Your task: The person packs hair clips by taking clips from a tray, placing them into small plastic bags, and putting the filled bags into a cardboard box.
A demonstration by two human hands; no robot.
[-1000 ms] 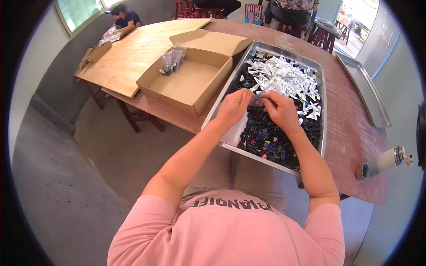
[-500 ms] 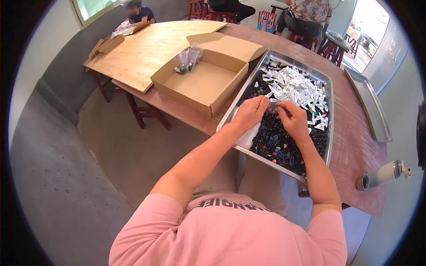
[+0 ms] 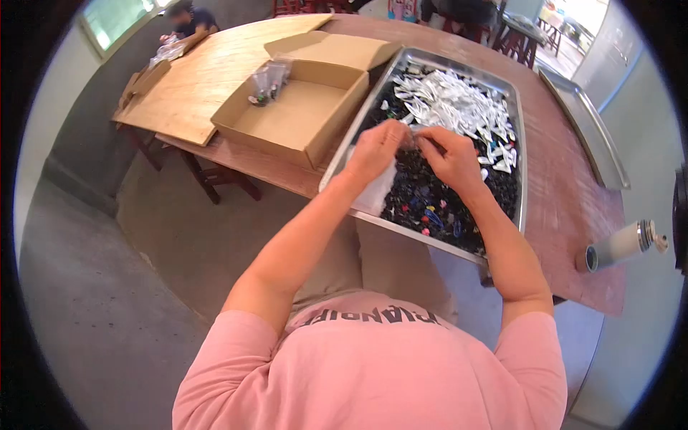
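Note:
My left hand (image 3: pixel 378 148) and my right hand (image 3: pixel 453 156) meet over a metal tray (image 3: pixel 522 136), fingers pinched on a small clear plastic bag (image 3: pixel 411 139). What is inside the bag is too small to tell. Beneath my hands lie many small black pieces (image 3: pixel 419 188) mixed with a few coloured ones. White pieces (image 3: pixel 455 100) are heaped on them toward the tray's far end. A whitish, translucent sheet or stack of bags (image 3: pixel 375 192) rests along the tray's left side, beside my left hand.
Left of the tray stands an open cardboard box (image 3: pixel 290 129) holding small filled bags (image 3: pixel 266 82). An empty metal tray (image 3: pixel 584 122) and a flask (image 3: pixel 620 246) are on the right. A person (image 3: pixel 192 21) sits at the far left; others are farther back.
The camera view has shifted back and forth. Both hands stay together over the tray, with the small bag still between their fingers.

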